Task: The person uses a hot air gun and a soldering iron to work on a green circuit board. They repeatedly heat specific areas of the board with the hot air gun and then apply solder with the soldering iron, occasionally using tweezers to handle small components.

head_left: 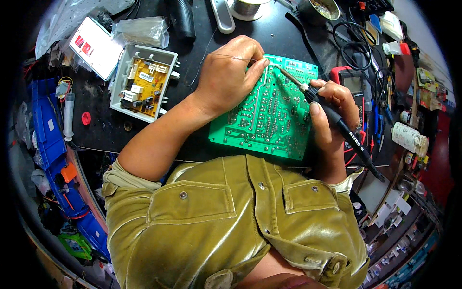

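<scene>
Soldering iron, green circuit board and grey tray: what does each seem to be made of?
Soldering iron: handle likely black plastic, smooth; front collar looks metal, silvery and shiny.
Green circuit board: probably rigid laminate, glossy green coating, dotted with shiny solder-like spots.
Grey tray: apparently moulded plastic, fairly matte, with clip-like side tabs.

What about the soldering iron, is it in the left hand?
No, the right hand grips the soldering iron, while the left hand holds thin solder wire over the green circuit board.
</scene>
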Demonstrator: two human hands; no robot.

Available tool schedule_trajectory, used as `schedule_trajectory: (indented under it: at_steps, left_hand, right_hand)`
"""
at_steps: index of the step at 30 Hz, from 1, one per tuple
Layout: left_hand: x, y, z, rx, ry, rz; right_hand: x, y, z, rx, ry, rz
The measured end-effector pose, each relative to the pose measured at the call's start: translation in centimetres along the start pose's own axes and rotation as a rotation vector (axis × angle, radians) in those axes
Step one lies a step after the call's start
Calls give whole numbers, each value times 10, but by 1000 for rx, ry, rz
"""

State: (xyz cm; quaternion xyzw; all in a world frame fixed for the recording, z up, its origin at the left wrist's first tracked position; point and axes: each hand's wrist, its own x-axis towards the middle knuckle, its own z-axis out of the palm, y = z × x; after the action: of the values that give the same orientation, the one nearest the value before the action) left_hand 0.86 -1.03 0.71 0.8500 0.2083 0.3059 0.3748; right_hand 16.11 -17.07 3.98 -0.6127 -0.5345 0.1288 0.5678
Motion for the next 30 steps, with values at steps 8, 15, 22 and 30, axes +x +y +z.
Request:
schedule_trajectory:
  at_steps: [8,15,22,30]
  left_hand:
    - [1,3,-1,26,-6,26]
    - [1,3,0,49,-5,32]
    - [1,2,1,43,4,10]
    - [1,2,3,74,11,34]
  right_hand:
    - [1,-2,2,-20,-1,22]
    - [1,-3,1,-61,-12,19]
    - [3,-3,2,-107,-26,-10]
    - [3,-4,2,-121,-25,2]
